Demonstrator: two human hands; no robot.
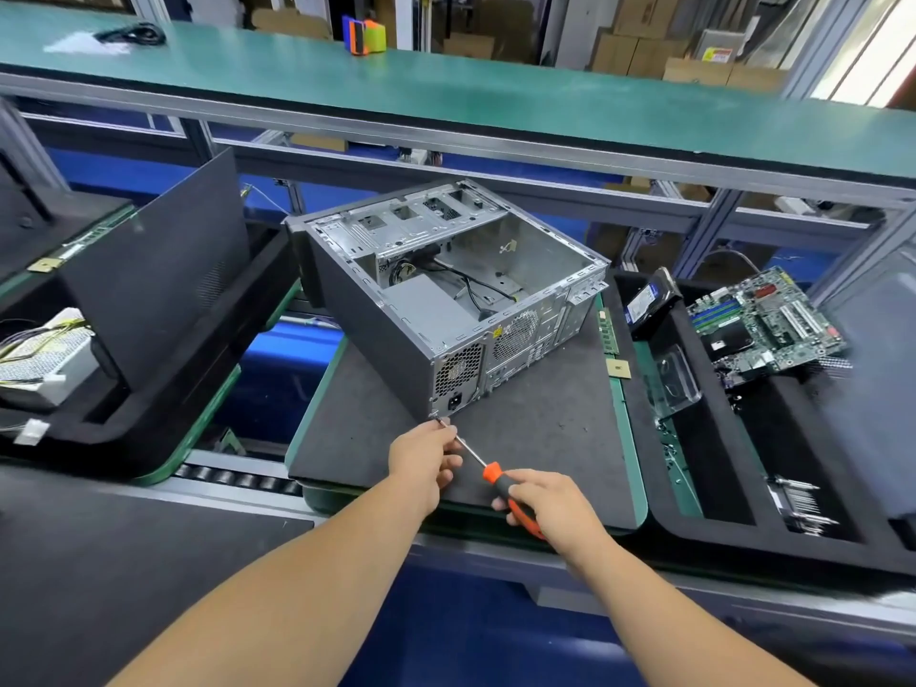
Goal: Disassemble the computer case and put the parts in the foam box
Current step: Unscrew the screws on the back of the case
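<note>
On the dark foam mat at the middle of the workbench, the computer case lies on its side with its open face up, the rear panel with its fan grilles and power socket turned toward the person. Both bare forearms reach in from the bottom edge and converge just in front of the case's nearest lower corner.

The right hand sits palm-down with the wrist slightly bent, fingers curled round the orange-and-black handle of a screwdriver. The shaft runs up and to the left from that fist, and its tip meets the bottom edge of the rear panel, below the power socket.

The left hand is stretched further forward, knuckles up, with thumb and fingertips pinching the metal shaft close to the tip, right at the case corner. Whether a screw sits under the tip cannot be made out.

To the right, a black foam box holds a motherboard, a hard drive standing on edge, and a clear plastic piece. To the left, another black foam tray carries a dark side panel leaning upright and a power supply with its wires.
</note>
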